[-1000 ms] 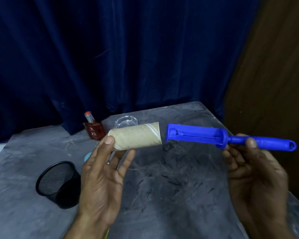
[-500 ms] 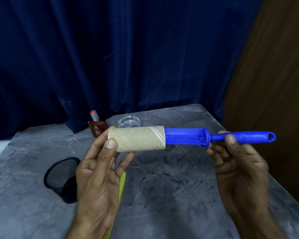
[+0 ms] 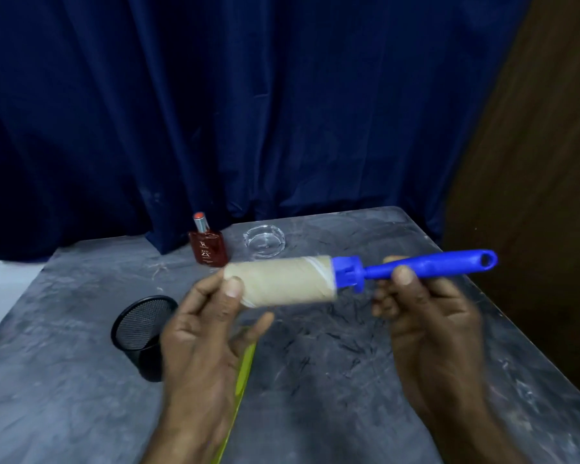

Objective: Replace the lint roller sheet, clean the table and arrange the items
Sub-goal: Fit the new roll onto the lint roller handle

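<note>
Item, nearest the viewer: a yellow-green strip (image 3: 245, 373) lay on the desk (image 3: 349, 380), partly hidden under the left hand (image 3: 208, 333). Left hand: fingers (image 3: 232, 287) clamped on the free end of the tan roll (image 3: 282, 279), thumb on top, apparently to steady and press it along the spindle. Right hand (image 3: 426, 316): fingers closed round the blue handle (image 3: 426, 266), holding the lint roller level above the desk; the roll sat almost fully seated against the blue collar (image 3: 349, 272). Dark hairs and debris strewn on the desk beneath, uncleaned. Left: black mesh cup (image 3: 141, 333), upright, well apart from the near edge. Farther: red bottle (image 3: 208, 246) and clear glass ashtray (image 3: 264, 242), near the far edge, by the blue curtain (image 3: 282, 112). Open room lay centre and right.
</note>
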Motion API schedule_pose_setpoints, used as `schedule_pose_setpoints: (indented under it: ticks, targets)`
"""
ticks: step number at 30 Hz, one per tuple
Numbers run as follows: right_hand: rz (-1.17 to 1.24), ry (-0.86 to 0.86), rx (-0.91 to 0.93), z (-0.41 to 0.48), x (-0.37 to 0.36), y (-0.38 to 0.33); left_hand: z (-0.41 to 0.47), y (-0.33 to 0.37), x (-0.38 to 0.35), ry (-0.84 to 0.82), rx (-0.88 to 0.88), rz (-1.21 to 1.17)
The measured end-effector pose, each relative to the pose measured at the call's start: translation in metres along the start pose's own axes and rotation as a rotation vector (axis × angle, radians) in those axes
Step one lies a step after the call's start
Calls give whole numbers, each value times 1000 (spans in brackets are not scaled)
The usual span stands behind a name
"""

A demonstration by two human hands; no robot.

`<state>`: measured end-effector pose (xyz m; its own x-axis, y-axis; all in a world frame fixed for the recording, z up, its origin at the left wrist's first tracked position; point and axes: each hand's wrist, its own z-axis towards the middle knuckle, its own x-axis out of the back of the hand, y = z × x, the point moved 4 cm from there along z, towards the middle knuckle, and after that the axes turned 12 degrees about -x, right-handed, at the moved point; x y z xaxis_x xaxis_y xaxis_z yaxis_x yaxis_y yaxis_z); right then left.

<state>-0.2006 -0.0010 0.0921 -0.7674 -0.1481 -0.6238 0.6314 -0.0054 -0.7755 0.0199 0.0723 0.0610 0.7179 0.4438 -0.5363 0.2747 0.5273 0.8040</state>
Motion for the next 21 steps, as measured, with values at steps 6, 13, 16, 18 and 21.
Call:
schedule_pose_setpoints:
  ticks: [6, 13, 16, 18, 21]
  targets:
    - [-54, -59, -26, -3, -11, 7, -9, 4, -6, 24, 61, -39]
    - [-69, -100, -23, -8, -27, 10, -14, 7, -6, 61, 48, 6]
    - [-67, -97, -39, -9, -29, 11, -17, 9, -4, 63, 33, -5]
    - [-78, -105, -46, -9, -31, 12, -17, 11, -3, 62, 21, -12]
    - [-53, -118, -58, -8, -30, 14, -16, 16, -5, 11, -43, 13]
